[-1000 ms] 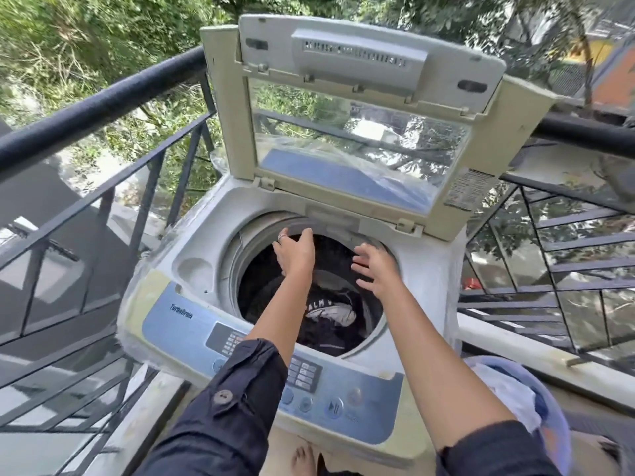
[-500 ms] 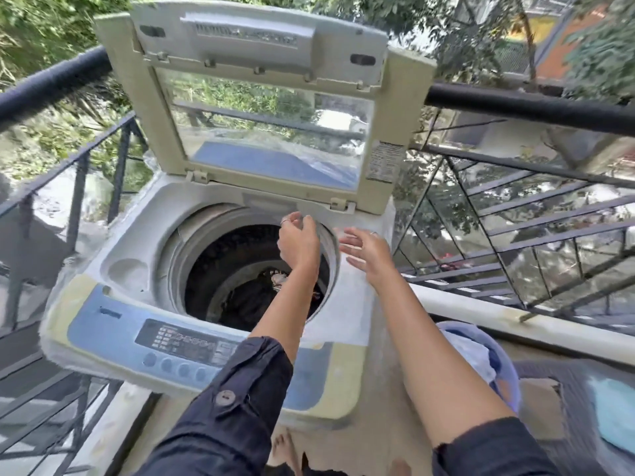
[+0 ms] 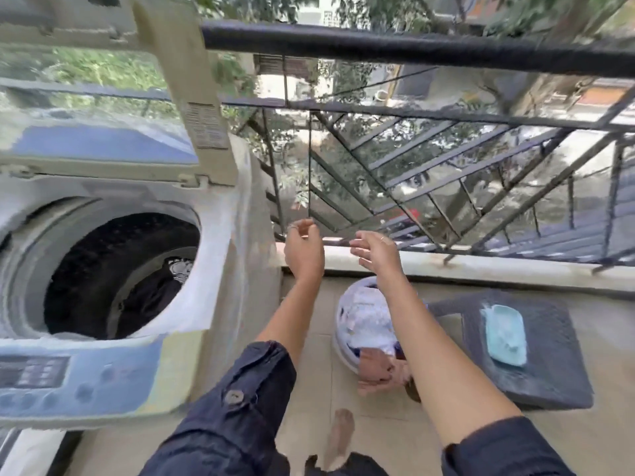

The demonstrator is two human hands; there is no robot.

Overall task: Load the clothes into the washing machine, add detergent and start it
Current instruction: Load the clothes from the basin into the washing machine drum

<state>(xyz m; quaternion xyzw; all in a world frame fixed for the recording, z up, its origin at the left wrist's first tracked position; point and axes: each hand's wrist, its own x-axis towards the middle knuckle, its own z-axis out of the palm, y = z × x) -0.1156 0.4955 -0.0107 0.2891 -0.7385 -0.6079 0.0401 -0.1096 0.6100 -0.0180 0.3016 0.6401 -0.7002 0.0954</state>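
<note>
Now | left hand [image 3: 304, 250], right hand [image 3: 376, 250] loose | clothes basket [image 3: 337, 314] below | washer [image 3: 237, 235] leftward

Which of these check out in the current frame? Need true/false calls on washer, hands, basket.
1. The lid of the washing machine is up. True.
2. The drum is empty. False: dark clothes lie in it.
3. The left hand and right hand hold nothing. True.
4. The laundry basket sits on top of the machine. False: it stands on the floor beside the machine.
</note>
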